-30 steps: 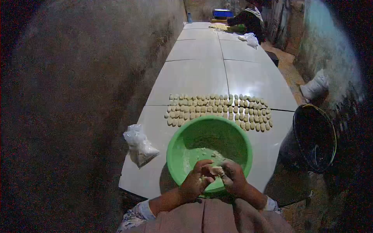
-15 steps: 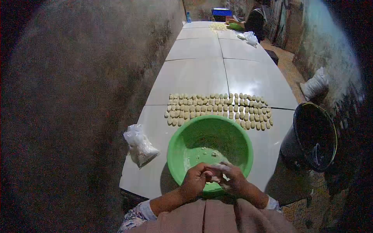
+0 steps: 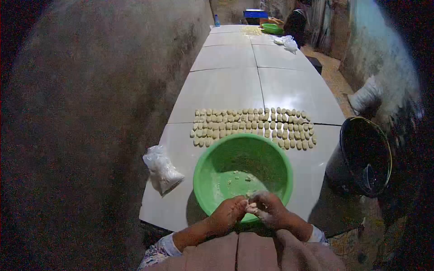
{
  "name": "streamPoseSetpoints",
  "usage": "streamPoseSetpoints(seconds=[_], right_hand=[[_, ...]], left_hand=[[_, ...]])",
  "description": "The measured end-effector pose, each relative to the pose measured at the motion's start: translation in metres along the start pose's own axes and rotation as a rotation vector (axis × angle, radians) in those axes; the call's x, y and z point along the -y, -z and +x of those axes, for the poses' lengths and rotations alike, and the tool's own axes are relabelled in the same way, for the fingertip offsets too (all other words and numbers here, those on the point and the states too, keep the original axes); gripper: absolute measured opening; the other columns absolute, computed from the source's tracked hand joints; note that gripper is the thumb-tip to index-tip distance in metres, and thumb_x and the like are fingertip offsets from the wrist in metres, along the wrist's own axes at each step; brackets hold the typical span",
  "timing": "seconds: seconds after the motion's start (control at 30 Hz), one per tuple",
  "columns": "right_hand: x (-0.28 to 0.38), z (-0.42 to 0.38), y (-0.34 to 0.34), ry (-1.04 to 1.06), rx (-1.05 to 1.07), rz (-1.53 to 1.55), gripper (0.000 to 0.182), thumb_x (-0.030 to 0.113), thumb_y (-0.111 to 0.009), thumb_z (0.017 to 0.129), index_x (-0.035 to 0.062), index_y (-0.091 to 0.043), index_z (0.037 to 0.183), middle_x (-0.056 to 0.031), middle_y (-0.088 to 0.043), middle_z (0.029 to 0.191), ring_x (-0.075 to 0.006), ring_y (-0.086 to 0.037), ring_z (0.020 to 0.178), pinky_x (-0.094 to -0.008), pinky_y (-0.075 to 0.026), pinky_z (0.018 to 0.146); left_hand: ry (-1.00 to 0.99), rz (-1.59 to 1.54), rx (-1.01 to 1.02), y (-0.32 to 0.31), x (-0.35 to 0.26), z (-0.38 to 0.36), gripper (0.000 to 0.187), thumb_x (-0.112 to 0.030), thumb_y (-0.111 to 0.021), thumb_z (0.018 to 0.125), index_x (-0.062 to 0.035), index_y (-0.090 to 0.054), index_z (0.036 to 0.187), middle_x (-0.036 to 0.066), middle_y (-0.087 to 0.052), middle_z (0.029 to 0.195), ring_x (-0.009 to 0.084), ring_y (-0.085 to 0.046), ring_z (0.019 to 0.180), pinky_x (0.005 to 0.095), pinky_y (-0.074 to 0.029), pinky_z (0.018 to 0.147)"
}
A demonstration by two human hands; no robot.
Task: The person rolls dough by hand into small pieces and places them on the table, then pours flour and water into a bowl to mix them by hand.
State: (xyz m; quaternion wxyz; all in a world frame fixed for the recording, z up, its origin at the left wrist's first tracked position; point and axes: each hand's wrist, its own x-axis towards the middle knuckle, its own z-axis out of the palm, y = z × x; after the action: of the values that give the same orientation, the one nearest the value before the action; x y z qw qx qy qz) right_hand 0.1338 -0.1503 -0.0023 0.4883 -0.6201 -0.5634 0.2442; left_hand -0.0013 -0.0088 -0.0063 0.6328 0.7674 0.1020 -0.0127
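Leaning my attention toward the large round green plastic basin (image 3: 253,156), I see both bare hands meeting over its near edge. Between them is a small, irregular lump of pale, floury dough (image 3: 252,208). The left hand (image 3: 229,211) has its fingers curled in, the tips closed against the lump from one side; the right hand (image 3: 271,210) pinches it from the other, its fingers bent and dusted white. How much of the lump sits hidden under the fingertips I cannot tell.

That lump looks light and soft to me, likely a little tacky, so it should dent under a hard squeeze and tear if pulled. I would hold it lightly by its sides, between floured finger pads, thumb opposite.

Just beyond the basin, on the white tiled desk (image 3: 221,90), lie rows of small oval cream-coloured dough pieces (image 3: 254,125). They too seem soft and easily flattened; their rounded long sides offer the safest hold. Inside the basin, pale crumbs (image 3: 247,179) are scattered near the hands. Left of the basin slumps a clear plastic bag of white powder (image 3: 162,169), which would probably sag when lifted.
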Motion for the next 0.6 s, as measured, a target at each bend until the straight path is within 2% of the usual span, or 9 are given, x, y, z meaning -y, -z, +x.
streamPoseSetpoints(seconds=[0.03,0.1,0.13,0.17,0.23,0.27,0.43,0.5,0.6], right_hand=[[-0.001,-0.002,0.0,-0.002,-0.002,-0.002,0.024,0.016,-0.066,0.082,0.0048,-0.053,0.099,-0.0124,-0.06,0.087,-0.0276,-0.062,0.08,-0.0372,-0.049,0.068],[-0.007,-0.011,0.002,-0.169,-0.082,0.382,0.021,0.011,-0.063,0.084,0.0047,-0.051,0.1,-0.0067,-0.056,0.088,-0.017,-0.057,0.08,-0.0325,-0.048,0.071],[-0.009,-0.014,0.005,-0.253,-0.122,0.574,0.019,0.009,-0.061,0.085,0.0047,-0.049,0.1,-0.0038,-0.055,0.088,-0.0118,-0.055,0.08,-0.0301,-0.047,0.073],[-0.01,-0.014,0.01,-0.252,-0.123,0.574,0.019,0.009,-0.061,0.085,0.0047,-0.049,0.1,-0.0038,-0.055,0.088,-0.0118,-0.055,0.08,-0.0301,-0.047,0.073],[-0.011,-0.012,0.017,-0.11,-0.325,0.755,0.02,0.007,-0.061,0.085,0.0044,-0.048,0.101,-0.0055,-0.054,0.091,-0.0111,-0.054,0.082,-0.0283,-0.047,0.075],[-0.015,-0.011,0.013,-0.211,-0.34,0.39,0.025,0.008,-0.062,0.085,0.0029,-0.047,0.104,-0.0065,-0.055,0.093,-0.0123,-0.055,0.085,-0.0288,-0.047,0.076],[-0.006,0.003,0.0,-0.29,-0.116,0.425,0.025,-0.003,-0.051,0.089,0.0037,-0.045,0.113,-0.0053,-0.051,0.1,-0.0127,-0.053,0.088,-0.0304,-0.046,0.08],[-0.008,0.004,-0.007,-0.123,-0.148,0.296,0.032,0.009,-0.063,0.085,0.0036,-0.051,0.115,-0.0096,-0.058,0.101,-0.0188,-0.057,0.087,-0.0324,-0.047,0.078],[-0.013,0.006,-0.008,0.043,-0.169,0.219,0.036,0.011,-0.065,0.083,0.0052,-0.052,0.116,-0.0101,-0.058,0.099,-0.0199,-0.058,0.086,-0.0328,-0.046,0.073]], left_hand=[[-0.001,-0.001,0.003,0.006,0.006,0.001,0.041,-0.041,-0.037,0.098,-0.0058,-0.052,0.084,0.005,-0.049,0.074,0.0157,-0.05,0.063,0.0314,-0.04,0.054],[-0.717,0.594,-0.2,0.016,0.001,0.004,0.036,-0.034,-0.039,0.099,-0.0038,-0.047,0.082,0.0,-0.043,0.07,0.0101,-0.042,0.064,0.0278,-0.037,0.059],[-0.234,-0.118,-0.444,0.007,-0.013,-0.007,0.034,-0.032,-0.04,0.099,-0.0045,-0.046,0.08,0.001,-0.043,0.068,0.0103,-0.042,0.062,0.0271,-0.037,0.058],[-0.13,-0.472,-0.475,0.025,0.004,-0.002,0.033,-0.031,-0.04,0.099,-0.004,-0.048,0.082,0.001,-0.044,0.07,0.0099,-0.042,0.063,0.0256,-0.037,0.059],[-0.283,-0.133,-0.529,0.038,0.008,-0.009,0.036,-0.033,-0.038,0.1,-0.0026,-0.05,0.085,0.002,-0.045,0.072,0.0104,-0.044,0.066,0.0262,-0.039,0.061],[-0.273,-0.134,-0.529,0.036,-0.001,-0.009,0.036,-0.033,-0.038,0.1,-0.0026,-0.05,0.085,0.002,-0.045,0.072,0.0104,-0.044,0.066,0.0262,-0.039,0.061],[-0.047,-0.007,-0.242,0.019,-0.009,-0.002,0.042,-0.037,-0.037,0.1,0.0009,-0.052,0.089,0.005,-0.047,0.07,0.0135,-0.046,0.067,0.0279,-0.04,0.063],[-0.039,-0.019,-0.143,0.014,-0.018,-0.002,0.043,-0.038,-0.037,0.1,0.0008,-0.052,0.088,0.004,-0.047,0.071,0.0133,-0.045,0.067,0.0284,-0.04,0.063],[-0.008,-0.106,-0.115,0.006,-0.024,0.0,0.039,-0.034,-0.036,0.1,-0.0001,-0.053,0.09,0.002,-0.046,0.07,0.01,-0.041,0.066,0.027,-0.039,0.062]])
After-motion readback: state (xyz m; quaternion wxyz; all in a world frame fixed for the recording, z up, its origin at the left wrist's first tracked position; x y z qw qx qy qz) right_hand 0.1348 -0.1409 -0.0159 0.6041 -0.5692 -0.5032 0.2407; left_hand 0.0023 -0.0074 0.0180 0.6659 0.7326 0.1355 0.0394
